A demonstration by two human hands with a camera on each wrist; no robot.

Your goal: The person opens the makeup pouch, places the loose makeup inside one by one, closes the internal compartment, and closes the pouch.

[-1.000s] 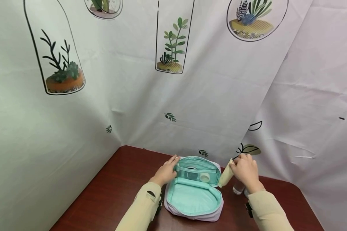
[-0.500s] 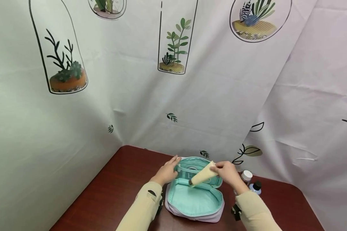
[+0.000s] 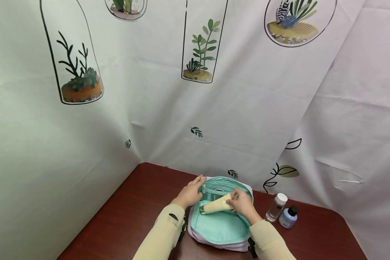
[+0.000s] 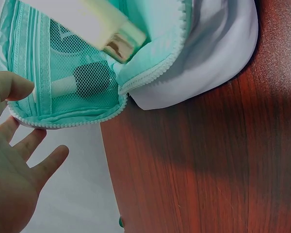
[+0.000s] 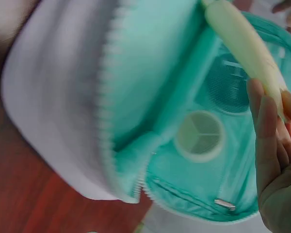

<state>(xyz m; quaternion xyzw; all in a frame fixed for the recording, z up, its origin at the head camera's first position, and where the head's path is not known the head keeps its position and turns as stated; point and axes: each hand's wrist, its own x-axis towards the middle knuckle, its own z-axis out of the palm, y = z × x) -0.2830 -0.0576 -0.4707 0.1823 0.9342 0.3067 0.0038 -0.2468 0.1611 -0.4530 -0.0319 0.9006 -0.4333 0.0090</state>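
White plant-motif backdrop (image 3: pixel 247 108) behind a red-brown table (image 3: pixel 133 209)

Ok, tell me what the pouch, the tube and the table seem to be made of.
Pouch: matte lilac fabric, judging by its soft folds; the fibre can't be told.
Tube: probably soft plastic, pale yellow and satiny, with a flattened end; its cap shines gold, so metal or metal-coated plastic.
Table: reddish-brown wood or wood-look laminate, with streaky grain and slight sheen.

Both cream-sleeved arms (image 3: pixel 160 229) are extended toward the red-brown wooden surface's (image 3: pixel 117 220) far edge, the bare left hand (image 3: pixel 190 194) gripping with fingers spread, the bare right hand (image 3: pixel 243 206) pinching.
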